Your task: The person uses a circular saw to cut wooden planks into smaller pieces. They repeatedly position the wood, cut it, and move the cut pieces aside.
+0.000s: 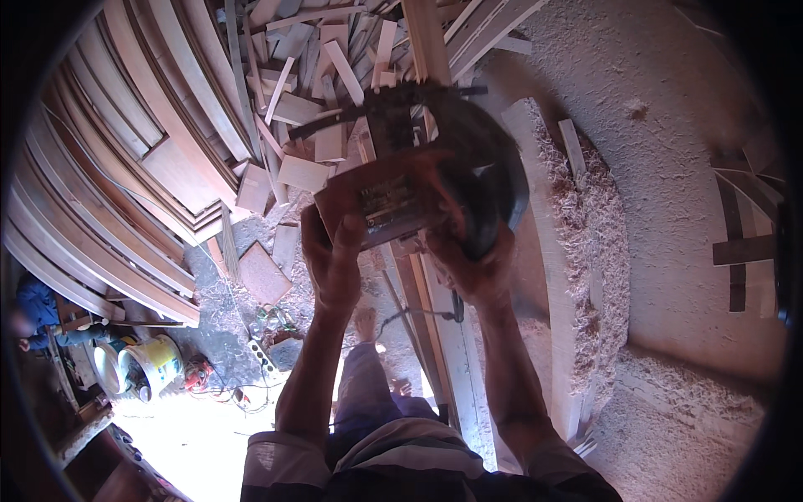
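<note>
The left hand (332, 272) has its grip clamped on the near left end of the power tool (389, 201), thumb lying up along the body; the right hand (477, 272) has its grip wrapped round the near right part of the same tool, below its dark rounded housing (499, 155); the power tool, reddish-brown and black, is thus held between both hands, over a long timber (425, 42) that runs on beyond it; whether tool and timber touch, I cannot tell; right of the power tool stands a pale board (556, 318) with curled shavings (577, 201) heaped along it; beyond and left of the tool lies a jumble of offcuts (335, 67); farther left of it are long planks (138, 109) in stacks; nearer than the tool, on its left, are a power strip (262, 357) and pale buckets (159, 361); at the tool's far left is another person (38, 303) in blue.
</note>
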Demonstrator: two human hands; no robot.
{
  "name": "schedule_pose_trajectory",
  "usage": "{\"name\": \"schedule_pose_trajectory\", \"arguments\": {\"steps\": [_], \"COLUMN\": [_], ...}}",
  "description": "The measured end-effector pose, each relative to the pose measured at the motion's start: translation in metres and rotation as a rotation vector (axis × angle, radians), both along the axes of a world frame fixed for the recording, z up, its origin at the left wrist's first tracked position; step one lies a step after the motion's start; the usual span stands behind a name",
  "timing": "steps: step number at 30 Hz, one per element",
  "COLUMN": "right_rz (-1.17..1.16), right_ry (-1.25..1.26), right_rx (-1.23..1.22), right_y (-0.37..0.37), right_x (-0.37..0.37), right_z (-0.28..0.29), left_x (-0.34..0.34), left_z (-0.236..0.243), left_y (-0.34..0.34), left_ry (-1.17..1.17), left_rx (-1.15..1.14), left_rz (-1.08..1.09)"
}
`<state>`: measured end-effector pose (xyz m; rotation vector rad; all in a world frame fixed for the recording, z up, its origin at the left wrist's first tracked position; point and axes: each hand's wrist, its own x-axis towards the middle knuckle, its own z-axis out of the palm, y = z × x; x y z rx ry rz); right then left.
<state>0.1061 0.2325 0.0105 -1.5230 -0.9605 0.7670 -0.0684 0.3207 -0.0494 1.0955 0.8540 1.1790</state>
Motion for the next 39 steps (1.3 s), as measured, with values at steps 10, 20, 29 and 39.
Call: {"name": "schedule_pose_trajectory", "arguments": {"steps": [10,20,29,39], "right_rz": [-0.175,-0.535,-0.73,-0.826], "right_ry": [-0.021,-0.018,-0.015,0.154], "right_rx": [0.128,-0.243,-0.267,-0.254], "right_y": [-0.104,-0.315,-0.487,-0.586], "right_x": [0.0,-0.027,-0.076,-0.112], "right_z": [0.06,0.076,0.071,0.052], "left_x": [-0.002,0.013,0.045,0.049], "left_z": [0.003,-0.09,-0.081,-0.11], "left_y": [-0.05,-0.233,-0.279,-0.298], "left_ry": [-0.103,0.703,0.991,0.967], "left_rx": [-0.07,0.895,1.082,0.967], "left_rz": [-0.159,-0.502,-0.567,-0.308]}}
